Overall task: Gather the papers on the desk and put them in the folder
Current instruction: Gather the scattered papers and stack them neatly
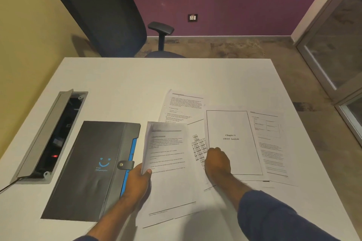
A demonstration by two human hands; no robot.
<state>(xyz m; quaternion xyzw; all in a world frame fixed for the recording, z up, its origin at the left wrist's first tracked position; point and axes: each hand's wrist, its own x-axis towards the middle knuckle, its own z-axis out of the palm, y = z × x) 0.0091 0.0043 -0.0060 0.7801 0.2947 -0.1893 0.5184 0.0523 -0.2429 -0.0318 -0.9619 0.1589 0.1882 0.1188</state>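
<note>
A dark grey folder (86, 170) with a blue edge and a snap strap lies shut on the white desk (121, 84), left of centre. My left hand (138, 180) grips a small stack of printed papers (168, 162) by its left edge, just right of the folder. My right hand (217, 162) rests fingers-down on the lower left corner of the "Chapter 4 SWOT Analysis" sheet (235, 123). A diagram sheet (197, 148) lies partly under it. A text sheet (182, 107) lies behind, and a sheet with a table (272, 143) lies to the right.
An open cable tray (52, 135) with a raised grey lid is sunk into the desk at the left. A dark office chair (105, 15) stands beyond the desk's far edge. A glass door (337, 49) is at the right.
</note>
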